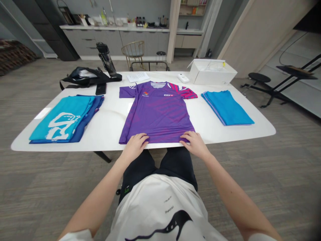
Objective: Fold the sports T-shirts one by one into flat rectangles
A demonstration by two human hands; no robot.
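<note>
Left hand (135,146) and right hand (196,144) touch the near hem of a purple shirt (160,112) flat on a white table (107,134), pinching or pressing, impossible to tell, seemingly straightening it; lifting calls for even tension. Farther off, a box (210,76).

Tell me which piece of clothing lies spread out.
The middle purple shirt, left hand and right hand at its hem; the turquoise pile and blue pile are folded.

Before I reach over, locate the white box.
In the head view, the white box stands at the far right of the table, behind the folded blue cloth.
</note>
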